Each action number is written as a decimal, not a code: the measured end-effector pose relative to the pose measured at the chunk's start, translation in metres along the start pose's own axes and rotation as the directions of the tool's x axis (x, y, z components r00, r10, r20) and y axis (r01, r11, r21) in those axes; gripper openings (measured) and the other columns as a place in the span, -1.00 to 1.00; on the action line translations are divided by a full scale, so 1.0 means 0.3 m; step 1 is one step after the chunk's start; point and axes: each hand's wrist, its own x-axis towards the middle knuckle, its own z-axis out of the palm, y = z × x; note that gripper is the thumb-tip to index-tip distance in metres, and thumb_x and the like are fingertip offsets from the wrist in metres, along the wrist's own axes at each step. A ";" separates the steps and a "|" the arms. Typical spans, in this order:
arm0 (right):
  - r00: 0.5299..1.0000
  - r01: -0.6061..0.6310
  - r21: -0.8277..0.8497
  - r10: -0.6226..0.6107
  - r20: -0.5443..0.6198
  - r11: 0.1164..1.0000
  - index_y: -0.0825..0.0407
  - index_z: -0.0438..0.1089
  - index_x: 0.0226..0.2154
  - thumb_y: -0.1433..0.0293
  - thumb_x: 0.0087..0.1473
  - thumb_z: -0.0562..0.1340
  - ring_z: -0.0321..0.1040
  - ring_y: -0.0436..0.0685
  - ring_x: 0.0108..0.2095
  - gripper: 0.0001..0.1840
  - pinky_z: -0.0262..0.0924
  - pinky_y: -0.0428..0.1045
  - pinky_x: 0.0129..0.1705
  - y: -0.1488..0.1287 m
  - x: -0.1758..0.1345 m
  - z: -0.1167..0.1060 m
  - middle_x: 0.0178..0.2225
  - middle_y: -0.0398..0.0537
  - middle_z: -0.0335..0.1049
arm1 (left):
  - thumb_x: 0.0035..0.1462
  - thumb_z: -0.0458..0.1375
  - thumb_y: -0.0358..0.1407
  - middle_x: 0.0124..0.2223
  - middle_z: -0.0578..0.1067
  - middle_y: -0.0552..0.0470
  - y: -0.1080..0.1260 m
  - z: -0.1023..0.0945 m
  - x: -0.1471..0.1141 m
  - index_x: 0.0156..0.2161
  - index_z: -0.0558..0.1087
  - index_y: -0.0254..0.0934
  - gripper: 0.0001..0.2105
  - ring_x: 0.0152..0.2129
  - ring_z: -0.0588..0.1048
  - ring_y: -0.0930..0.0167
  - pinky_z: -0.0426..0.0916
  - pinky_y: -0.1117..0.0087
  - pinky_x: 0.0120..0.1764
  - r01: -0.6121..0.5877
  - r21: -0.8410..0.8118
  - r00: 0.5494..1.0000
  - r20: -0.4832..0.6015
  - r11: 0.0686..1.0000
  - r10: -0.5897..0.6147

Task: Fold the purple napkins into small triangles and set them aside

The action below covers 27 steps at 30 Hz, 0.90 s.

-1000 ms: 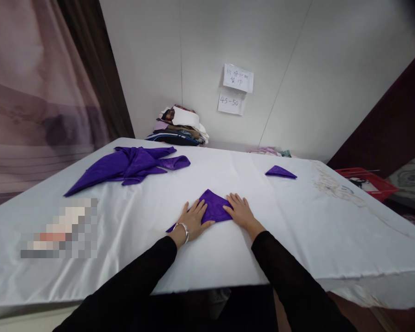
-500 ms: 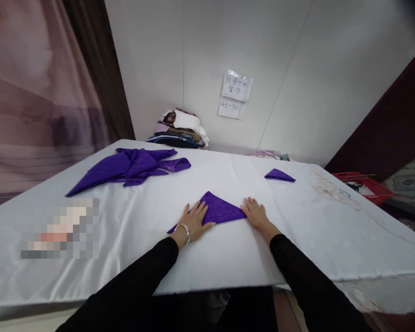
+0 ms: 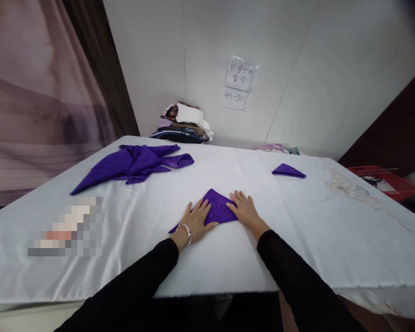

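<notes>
In front of me a purple cloth napkin [image 3: 218, 210], folded into a triangle, lies flat on the white tablecloth [image 3: 214, 265]. My left hand [image 3: 194, 222] rests flat on its left part with the fingers spread, covering some of that side; a silver bracelet circles the wrist. Flat on the right part lies my right hand [image 3: 245, 210], its fingers apart, hiding the right corner. Farther right is a smaller folded purple napkin [image 3: 288, 170]. A loose heap of purple napkins [image 3: 133, 163] sits at the back left, its pieces overlapping.
Behind the table's far edge stands a stack of folded clothes [image 3: 183, 124]. Paper signs [image 3: 241, 76] hang on the wall. A red basket [image 3: 390, 182] is beyond the right edge. A blurred-out patch [image 3: 67, 228] covers something at the left front.
My right hand has slid left from the napkin's right corner onto the cloth. My left hand stays pressed in place. The view has shifted slightly.
</notes>
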 end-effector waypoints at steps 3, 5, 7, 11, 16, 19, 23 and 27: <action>0.999 -0.047 -0.018 0.048 0.008 0.999 -0.07 -0.08 0.23 -0.02 0.18 -0.24 -0.40 0.17 0.28 -0.33 -0.44 0.24 0.20 0.054 0.002 -0.013 0.30 -0.08 -0.25 | 0.12 -0.27 0.18 0.31 -0.04 -0.06 -0.001 0.001 -0.001 0.27 -0.02 -0.24 -0.27 0.25 -0.16 0.19 -0.34 -0.05 0.18 0.000 -0.008 1.000 0.000 1.000 0.000; 0.996 -0.090 -0.037 0.090 0.006 0.995 -0.06 -0.08 0.23 0.01 0.19 -0.24 -0.39 0.17 0.28 -0.35 -0.43 0.25 0.20 0.090 -0.001 -0.022 0.30 -0.08 -0.25 | 0.12 -0.27 0.18 0.31 -0.04 -0.06 -0.003 0.003 -0.001 0.27 -0.02 -0.24 -0.27 0.25 -0.16 0.19 -0.34 -0.05 0.18 -0.003 -0.013 1.000 -0.001 1.000 0.003; 0.992 -0.128 -0.060 0.128 0.003 0.990 -0.06 -0.08 0.23 0.04 0.20 -0.25 -0.40 0.18 0.28 -0.37 -0.42 0.26 0.20 0.121 -0.006 -0.029 0.31 -0.08 -0.27 | 0.12 -0.27 0.18 0.31 -0.05 -0.06 -0.004 0.006 -0.001 0.27 -0.03 -0.23 -0.27 0.25 -0.16 0.19 -0.35 -0.05 0.18 -0.006 -0.017 1.000 -0.006 1.000 0.006; 0.981 -0.189 -0.111 0.193 0.019 0.976 -0.07 -0.12 0.24 0.07 0.21 -0.23 -0.41 0.19 0.29 -0.39 -0.40 0.28 0.19 0.169 -0.023 -0.032 0.31 -0.08 -0.32 | 0.12 -0.26 0.17 0.31 -0.04 -0.06 -0.003 0.006 0.000 0.27 -0.01 -0.23 -0.28 0.25 -0.16 0.19 -0.35 -0.05 0.18 -0.005 -0.022 1.000 -0.012 1.000 0.005; 0.970 -0.241 -0.088 0.243 0.018 0.967 -0.07 -0.10 0.24 0.10 0.22 -0.24 -0.39 0.17 0.28 -0.41 -0.39 0.28 0.19 0.201 -0.036 -0.041 0.31 -0.09 -0.31 | 0.12 -0.28 0.17 0.31 -0.04 -0.09 0.004 -0.003 -0.002 0.26 0.01 -0.27 -0.27 0.25 -0.15 0.20 -0.32 -0.05 0.18 0.002 -0.022 1.000 -0.016 1.000 -0.003; 0.949 -0.312 0.012 0.311 0.056 0.950 -0.03 -0.09 0.24 0.08 0.21 -0.26 -0.34 0.19 0.28 -0.37 -0.35 0.28 0.19 0.178 -0.031 -0.063 0.30 -0.04 -0.25 | 0.12 -0.27 0.17 0.31 -0.03 -0.08 0.006 -0.006 -0.003 0.26 0.02 -0.25 -0.28 0.25 -0.14 0.19 -0.33 -0.05 0.18 -0.001 -0.026 1.000 -0.019 1.000 0.001; 0.977 -0.211 0.066 0.210 0.018 0.975 -0.02 -0.10 0.24 0.00 0.18 -0.25 -0.37 0.19 0.28 -0.31 -0.42 0.27 0.20 0.056 -0.015 -0.081 0.30 -0.01 -0.25 | 0.12 -0.28 0.17 0.31 -0.04 -0.07 0.005 -0.005 -0.002 0.26 0.01 -0.25 -0.27 0.25 -0.15 0.19 -0.32 -0.05 0.18 0.004 -0.020 1.000 -0.007 1.000 -0.004; 1.000 0.004 0.040 -0.004 0.004 0.999 -0.07 -0.12 0.25 -0.05 0.16 -0.25 -0.39 0.18 0.29 -0.30 -0.48 0.25 0.21 -0.082 0.007 -0.046 0.30 -0.03 -0.25 | 0.12 -0.27 0.16 0.31 -0.03 -0.08 0.004 -0.002 -0.001 0.26 0.01 -0.25 -0.28 0.25 -0.14 0.18 -0.33 -0.06 0.18 0.010 -0.003 1.000 -0.004 1.000 -0.010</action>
